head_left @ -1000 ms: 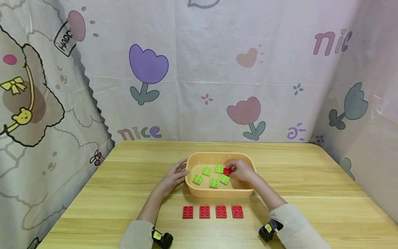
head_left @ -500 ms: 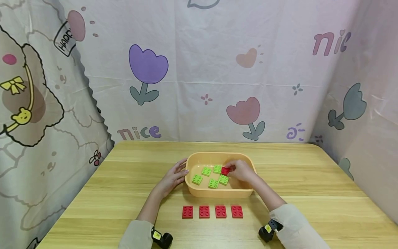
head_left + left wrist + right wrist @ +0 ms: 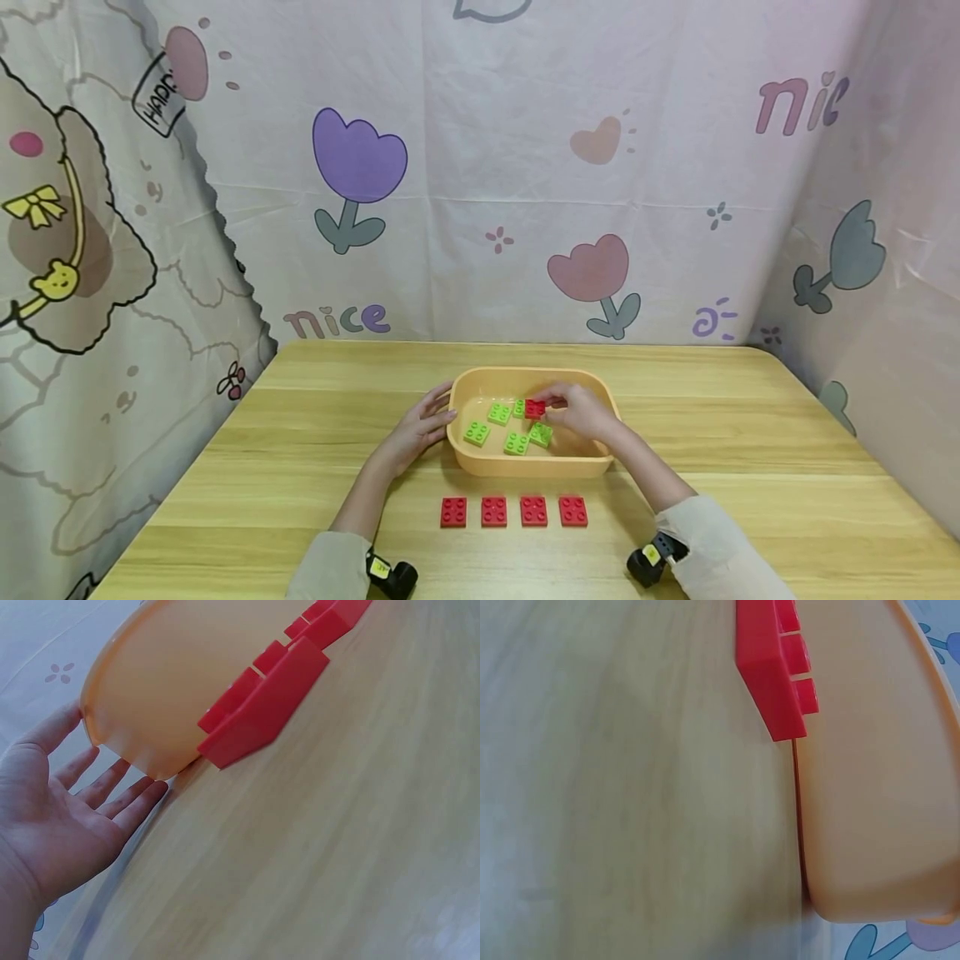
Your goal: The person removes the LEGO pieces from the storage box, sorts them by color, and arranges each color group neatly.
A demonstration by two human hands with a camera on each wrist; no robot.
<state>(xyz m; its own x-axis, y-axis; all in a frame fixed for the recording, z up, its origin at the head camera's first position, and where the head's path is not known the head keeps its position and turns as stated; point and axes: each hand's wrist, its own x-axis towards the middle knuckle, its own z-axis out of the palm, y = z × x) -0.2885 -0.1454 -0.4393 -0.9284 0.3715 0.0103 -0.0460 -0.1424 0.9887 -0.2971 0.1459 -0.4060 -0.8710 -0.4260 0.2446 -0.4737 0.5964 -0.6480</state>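
A peach-coloured plastic tub (image 3: 532, 467) stands on the table. In the head view, my left hand (image 3: 411, 429) touches its left end; the left wrist view shows the fingers of that left hand (image 3: 71, 817) fairly straight and spread against the tub wall (image 3: 142, 690). Inside the tub, my right hand (image 3: 581, 410) pinches a red toy brick (image 3: 535, 409). That brick partly covers a green toy brick (image 3: 519, 409). Several other green toy bricks (image 3: 476, 432) lie spread on the tub floor. The right wrist view does not show the right hand.
Before the tub, several red toy bricks (image 3: 493, 512) lie in a spaced row on the wooden table (image 3: 247, 500). A printed cloth (image 3: 480, 167) hangs behind the table and along its sides.
My right hand has moved slightly left inside the tub with the red toy brick, which now hides part of one green toy brick. The left hand stays at the tub's end.
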